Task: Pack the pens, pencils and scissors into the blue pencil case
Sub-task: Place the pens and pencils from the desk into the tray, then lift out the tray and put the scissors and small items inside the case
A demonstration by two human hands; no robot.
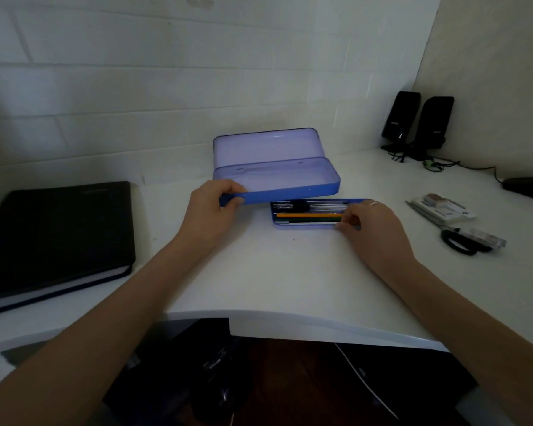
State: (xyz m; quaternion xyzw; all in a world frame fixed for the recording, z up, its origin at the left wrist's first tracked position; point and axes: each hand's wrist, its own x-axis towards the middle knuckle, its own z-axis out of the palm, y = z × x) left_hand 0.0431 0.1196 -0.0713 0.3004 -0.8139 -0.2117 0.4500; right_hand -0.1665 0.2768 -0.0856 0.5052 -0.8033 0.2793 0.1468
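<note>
The blue pencil case (293, 186) stands open on the white desk, its lid raised toward the wall. My left hand (211, 207) grips the case's front left corner. Just in front of the case lies a shallow blue insert tray (277, 224) holding several pens and pencils (308, 215), among them an orange and a green one. My right hand (368, 224) holds the tray's right end, fingers curled over the pencil tips. Black-handled scissors (460, 241) lie on the desk at the right, apart from both hands.
A black binder (56, 235) lies at the left. Small stationery packets (443, 209) sit beside the scissors. Two black speakers (419, 124) with cables stand in the back right corner, and a dark stapler-like object (526, 189) at the right edge. The desk's curved front edge (290, 321) runs below my arms.
</note>
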